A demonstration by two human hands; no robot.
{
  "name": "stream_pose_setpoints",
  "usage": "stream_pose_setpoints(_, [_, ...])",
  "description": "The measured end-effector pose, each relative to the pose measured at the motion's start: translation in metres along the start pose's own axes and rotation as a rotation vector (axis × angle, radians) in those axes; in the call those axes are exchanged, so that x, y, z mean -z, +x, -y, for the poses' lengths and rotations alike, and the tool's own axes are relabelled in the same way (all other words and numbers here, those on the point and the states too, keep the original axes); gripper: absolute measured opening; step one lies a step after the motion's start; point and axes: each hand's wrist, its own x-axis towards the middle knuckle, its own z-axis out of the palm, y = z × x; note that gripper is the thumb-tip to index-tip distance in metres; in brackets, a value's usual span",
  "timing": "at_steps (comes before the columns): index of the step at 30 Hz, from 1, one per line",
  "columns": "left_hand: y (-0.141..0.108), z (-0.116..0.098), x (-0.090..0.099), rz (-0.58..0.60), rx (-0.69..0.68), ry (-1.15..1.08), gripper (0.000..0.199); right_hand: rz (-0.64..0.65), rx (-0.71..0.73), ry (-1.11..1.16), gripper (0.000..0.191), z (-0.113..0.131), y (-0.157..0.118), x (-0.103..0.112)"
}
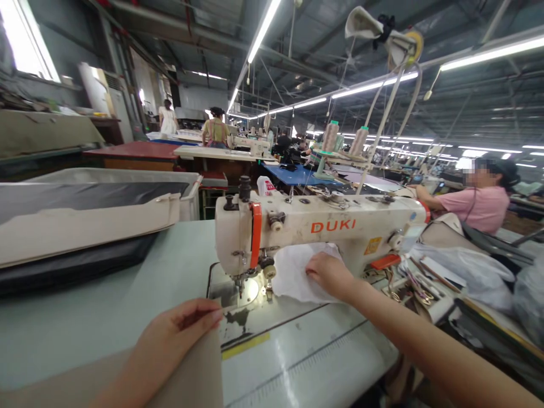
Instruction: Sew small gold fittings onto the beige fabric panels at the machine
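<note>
My left hand (185, 328) is closed in a pinch at the top corner of a beige fabric panel (199, 374), just in front of the needle area. My right hand (329, 275), fingers curled, grips a white cloth (293, 272) that lies against the front of the sewing machine's arm. The sewing machine (297, 221) is cream-coloured with orange trim and stands across the middle of the view. A small lamp lights its needle plate (250, 290). The lower part of the beige panel runs out of view at the bottom.
Stacked black and beige panels (85, 226) lie at the left, by a grey plastic bin (193, 198). Thread cones (330, 136) stand behind the machine. Scissors and small tools (425, 292) sit at the right, near plastic bags (476, 272). A person in pink (476, 204) sits beyond.
</note>
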Motion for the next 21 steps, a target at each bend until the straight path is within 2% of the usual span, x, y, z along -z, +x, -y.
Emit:
stream_pose_setpoints(6, [0.000,0.000,0.001,0.003,0.006,0.026,0.035,0.030,0.069,-0.090,0.021,0.005,-0.001,-0.008])
stream_pose_setpoints(11, [0.001,0.005,0.000,0.003,-0.038,0.027,0.034,0.000,0.069,-0.046,0.021,0.004,0.000,-0.010])
stream_pose_setpoints(16, [0.000,0.006,-0.002,0.014,-0.070,0.021,0.034,-0.082,-0.002,0.111,0.018,0.005,0.001,-0.004])
stream_pose_setpoints(21, [-0.003,0.006,-0.002,0.027,-0.101,-0.012,0.031,-0.174,-0.061,0.381,0.019,0.013,-0.007,0.007])
